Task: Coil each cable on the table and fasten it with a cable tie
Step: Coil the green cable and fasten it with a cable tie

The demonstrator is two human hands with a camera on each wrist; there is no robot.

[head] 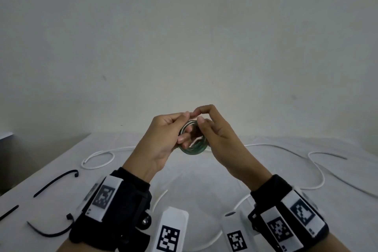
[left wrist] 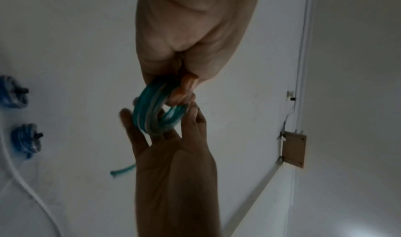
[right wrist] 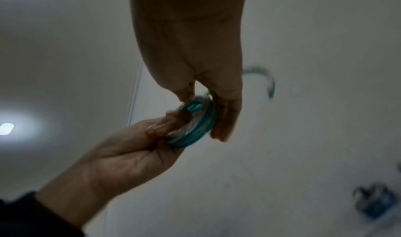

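Note:
A teal and clear cable, wound into a small coil (head: 192,147), is held up above the table between both hands. My left hand (head: 184,127) grips the coil's left side, with fingers curled through its middle (left wrist: 186,90). My right hand (head: 198,116) pinches the coil's upper right rim between thumb and fingers (right wrist: 225,120). The coil (left wrist: 152,115) (right wrist: 195,127) has a loose end (left wrist: 122,170) (right wrist: 269,81) trailing free. Several black cable ties (head: 55,183) lie on the table at the left.
A long white cable (head: 317,170) snakes across the white-covered table (head: 194,180), with a loop (head: 98,159) at the left. Two blue bundled coils (left wrist: 13,93) (left wrist: 26,139) lie on the table; one (right wrist: 375,204) shows blurred in the right wrist view. A wall stands behind.

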